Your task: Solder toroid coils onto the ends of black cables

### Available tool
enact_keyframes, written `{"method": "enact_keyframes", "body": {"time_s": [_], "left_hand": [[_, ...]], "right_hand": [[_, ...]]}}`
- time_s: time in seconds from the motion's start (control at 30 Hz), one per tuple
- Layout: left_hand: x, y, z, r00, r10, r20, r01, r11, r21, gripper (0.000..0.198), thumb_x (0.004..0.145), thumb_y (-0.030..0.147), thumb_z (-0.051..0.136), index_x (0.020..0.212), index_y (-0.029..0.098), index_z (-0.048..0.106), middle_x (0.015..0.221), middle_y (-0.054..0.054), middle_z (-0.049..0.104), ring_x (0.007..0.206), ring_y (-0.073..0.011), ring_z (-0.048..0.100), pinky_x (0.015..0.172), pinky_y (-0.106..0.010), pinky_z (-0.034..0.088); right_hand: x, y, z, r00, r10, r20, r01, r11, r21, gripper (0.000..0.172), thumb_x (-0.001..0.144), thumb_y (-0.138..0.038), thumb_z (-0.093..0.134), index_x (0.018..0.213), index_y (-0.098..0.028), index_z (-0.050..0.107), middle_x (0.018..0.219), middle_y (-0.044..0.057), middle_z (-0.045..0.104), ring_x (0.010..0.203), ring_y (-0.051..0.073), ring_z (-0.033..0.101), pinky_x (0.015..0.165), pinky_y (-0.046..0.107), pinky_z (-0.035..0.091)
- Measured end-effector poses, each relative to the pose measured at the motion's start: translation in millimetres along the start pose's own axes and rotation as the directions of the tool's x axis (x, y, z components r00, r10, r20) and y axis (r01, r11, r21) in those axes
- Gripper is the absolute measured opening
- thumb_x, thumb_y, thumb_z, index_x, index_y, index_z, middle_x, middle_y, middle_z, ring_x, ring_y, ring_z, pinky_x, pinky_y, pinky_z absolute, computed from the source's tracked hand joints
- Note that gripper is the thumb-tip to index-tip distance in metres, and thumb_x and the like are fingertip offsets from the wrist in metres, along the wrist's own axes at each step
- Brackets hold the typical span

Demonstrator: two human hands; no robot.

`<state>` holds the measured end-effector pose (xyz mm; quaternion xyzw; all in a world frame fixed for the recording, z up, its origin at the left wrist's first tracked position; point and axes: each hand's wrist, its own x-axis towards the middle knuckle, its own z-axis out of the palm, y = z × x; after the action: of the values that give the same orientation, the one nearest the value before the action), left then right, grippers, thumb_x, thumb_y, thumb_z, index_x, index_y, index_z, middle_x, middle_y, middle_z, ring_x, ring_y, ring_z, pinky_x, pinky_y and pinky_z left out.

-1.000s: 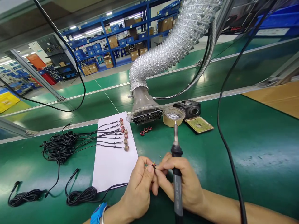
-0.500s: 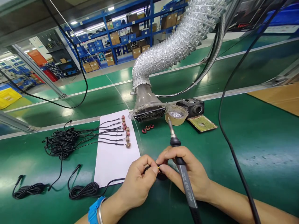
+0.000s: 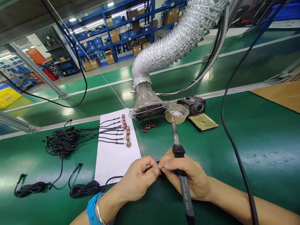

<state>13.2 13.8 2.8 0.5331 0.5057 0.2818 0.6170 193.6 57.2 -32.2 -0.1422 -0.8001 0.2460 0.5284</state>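
Observation:
My left hand [image 3: 138, 180] pinches the end of a thin black cable [image 3: 110, 180] low in the middle of the view. Its fingertips meet those of my right hand [image 3: 185, 176] over a small dark part that I cannot make out. My right hand is also closed round the black handle of a soldering iron [image 3: 180, 168]. The iron's metal tip points up and away, toward a tin of solder wool [image 3: 176, 113]. A blue wristband sits on my left wrist.
A white sheet [image 3: 116, 156] holds several cables ending in small copper coils [image 3: 126, 131]. Coiled black cables [image 3: 61, 142] lie to the left. A silver fume duct with fan [image 3: 150, 111], loose coils [image 3: 147, 126], an iron stand [image 3: 194, 106] and a sponge tray [image 3: 202, 122] sit behind. A black cord [image 3: 232, 140] hangs on the right.
The soldering iron swung from upright to leaning left and back to nearly upright. Both hands stayed pinched together on the cable end, shifting slightly.

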Motion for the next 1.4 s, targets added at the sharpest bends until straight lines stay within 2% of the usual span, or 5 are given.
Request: {"method": "enact_keyframes", "body": {"time_s": [0.47,0.6,0.83,1.17,1.4], "left_hand": [[-4.5,10.9,-0.5,0.997,0.074,-0.014,-0.059,0.883,0.467,0.015,0.091,0.025,0.047,0.086,0.019,0.059,0.079,-0.001,0.059,0.072,-0.0156,0.05,0.066,-0.025,0.038],[-2.4,11.3,-11.6,0.995,-0.022,0.098,-0.013,0.937,0.35,0.013,0.09,0.03,0.052,0.089,0.018,0.057,0.077,0.002,0.053,0.069,-0.0122,0.044,0.062,-0.023,0.035],[4.6,2.3,-11.9,0.993,-0.079,0.091,0.076,0.996,0.036,0.024,0.09,0.036,0.051,0.078,0.015,0.052,0.065,0.003,0.048,0.063,-0.0106,0.041,0.062,-0.024,0.033],[7.0,-4.8,-3.2,0.995,-0.084,-0.061,0.09,0.991,0.099,0.015,0.087,0.025,0.048,0.076,0.017,0.053,0.056,0.006,0.046,0.053,-0.0085,0.039,0.053,-0.021,0.029],[9.1,-10.8,-3.7,0.991,-0.097,-0.094,0.116,0.97,0.213,0.013,0.086,0.024,0.048,0.078,0.018,0.055,0.059,0.006,0.046,0.053,-0.0086,0.039,0.052,-0.021,0.03]], "right_hand": [[12.0,-7.9,-4.7,0.979,0.139,0.152,-0.134,0.99,-0.042,0.028,0.087,-0.005,0.049,0.109,-0.021,0.051,0.084,0.002,0.064,0.071,0.013,0.059,0.067,0.026,0.052],[6.6,-3.2,-13.7,0.953,0.244,0.18,-0.262,0.961,0.089,0.027,0.087,-0.007,0.054,0.109,-0.022,0.049,0.086,0.001,0.064,0.076,0.011,0.062,0.069,0.022,0.052],[5.5,4.0,-12.1,0.982,0.07,0.175,-0.076,0.997,0.03,0.028,0.086,-0.002,0.055,0.108,-0.019,0.052,0.081,0.002,0.066,0.069,0.012,0.061,0.067,0.025,0.049],[-2.9,3.5,-8.6,0.982,-0.032,0.188,0.059,0.989,-0.137,0.03,0.084,0.001,0.05,0.109,-0.016,0.052,0.081,0.004,0.066,0.072,0.014,0.061,0.068,0.03,0.053],[0.7,-13.3,-22.0,0.997,0.069,0.027,-0.063,0.984,-0.165,0.04,0.087,-0.003,0.05,0.123,-0.019,0.055,0.092,0.006,0.072,0.078,0.018,0.067,0.069,0.031,0.056]]}}
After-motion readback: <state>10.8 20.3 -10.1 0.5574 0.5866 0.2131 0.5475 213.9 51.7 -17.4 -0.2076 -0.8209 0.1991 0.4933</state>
